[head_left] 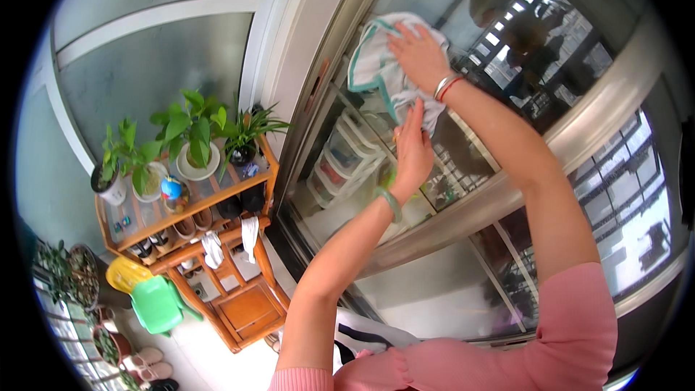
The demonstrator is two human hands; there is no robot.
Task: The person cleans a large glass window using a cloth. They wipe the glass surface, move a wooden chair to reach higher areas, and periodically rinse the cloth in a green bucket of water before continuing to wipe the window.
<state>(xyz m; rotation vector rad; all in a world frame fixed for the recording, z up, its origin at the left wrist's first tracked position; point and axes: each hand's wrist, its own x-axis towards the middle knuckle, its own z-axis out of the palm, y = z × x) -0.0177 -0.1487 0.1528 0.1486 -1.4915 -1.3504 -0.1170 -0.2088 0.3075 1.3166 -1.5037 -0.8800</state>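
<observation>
A white cloth with a green border (pixel 373 65) lies bunched against the glass door (pixel 441 0). My right hand (pixel 420 58), with a silver bangle and a red string at the wrist, holds the cloth flat to the pane, fingers spread over it. Lower down is my left hand (pixel 415 156), a green bangle on its wrist. Its fingers are stretched upward, with the tips at the cloth's lower edge; whether they grip any of it is hidden.
Left of the door stands a wooden shelf (pixel 210 206) with potted plants (pixel 190 127) and shoes. In front are a wooden chair (pixel 250 308) and a green plastic stool (pixel 158 304). White drawers (pixel 340 159) show through the glass. A metal door rail (pixel 579 112) crosses at right.
</observation>
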